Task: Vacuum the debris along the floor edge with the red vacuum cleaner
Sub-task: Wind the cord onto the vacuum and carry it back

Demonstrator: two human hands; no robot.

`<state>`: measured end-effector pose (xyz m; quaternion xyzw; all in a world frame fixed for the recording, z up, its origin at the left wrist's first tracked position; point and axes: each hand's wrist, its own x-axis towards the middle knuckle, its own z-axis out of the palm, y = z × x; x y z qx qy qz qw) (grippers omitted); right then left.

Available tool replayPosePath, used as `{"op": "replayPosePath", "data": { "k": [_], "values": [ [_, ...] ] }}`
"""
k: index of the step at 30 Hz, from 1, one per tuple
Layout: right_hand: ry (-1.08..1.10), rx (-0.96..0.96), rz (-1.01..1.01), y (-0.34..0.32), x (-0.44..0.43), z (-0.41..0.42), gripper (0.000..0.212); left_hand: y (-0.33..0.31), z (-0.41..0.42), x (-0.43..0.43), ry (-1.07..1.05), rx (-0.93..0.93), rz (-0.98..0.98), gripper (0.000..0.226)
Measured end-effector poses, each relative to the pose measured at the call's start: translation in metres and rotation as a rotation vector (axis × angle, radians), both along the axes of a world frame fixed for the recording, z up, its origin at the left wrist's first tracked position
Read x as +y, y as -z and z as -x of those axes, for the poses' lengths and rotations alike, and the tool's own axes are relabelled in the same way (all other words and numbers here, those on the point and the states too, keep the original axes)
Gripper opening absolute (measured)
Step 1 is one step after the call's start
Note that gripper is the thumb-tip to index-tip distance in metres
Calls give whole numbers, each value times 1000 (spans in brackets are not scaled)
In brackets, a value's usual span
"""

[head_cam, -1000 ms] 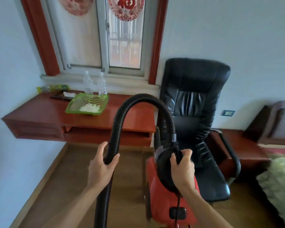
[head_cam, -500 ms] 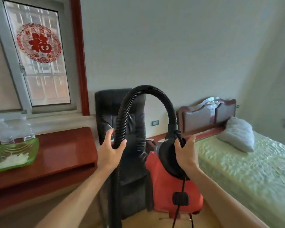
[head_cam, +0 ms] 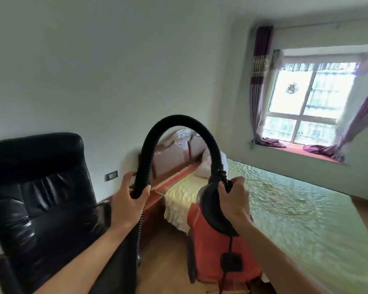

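Head view: in the lower centre of the frame the red vacuum cleaner is held up off the floor, its red body hanging in front of the near corner of the bed. The right hand grasps the black dome on top of the machine, fingers curled over its upper edge just beside the joint where the hose enters. From that joint the black ribbed hose rises, arches across the middle of the frame and comes down on the left. There the left hand is wrapped round it, thumb on the right side and fingers on the left. Below this hand the hose drops straight down beside the black leather chair, which fills the lower left. A dark cord with a block-shaped plug hangs down the front of the red body.

The bed, under a pale green cover, runs from centre to lower right. Its brown headboard and a pillow show through the hose arch. A wall socket sits on the pale wall left of the headboard. At upper right is a bright window with purple curtains.
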<state>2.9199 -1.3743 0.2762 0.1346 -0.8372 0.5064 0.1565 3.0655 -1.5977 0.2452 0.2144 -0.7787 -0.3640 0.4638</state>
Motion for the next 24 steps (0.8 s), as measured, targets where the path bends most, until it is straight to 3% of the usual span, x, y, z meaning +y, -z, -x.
{"op": "replayPosePath", "data": {
  "k": [15,24],
  "values": [
    [322,47,-16,-17,258,132,28,-10,246,247,350,77,-110,46],
    [580,114,-76,-24,370,201,33,-10,361,344,604,24,-84,39]
  ]
}}
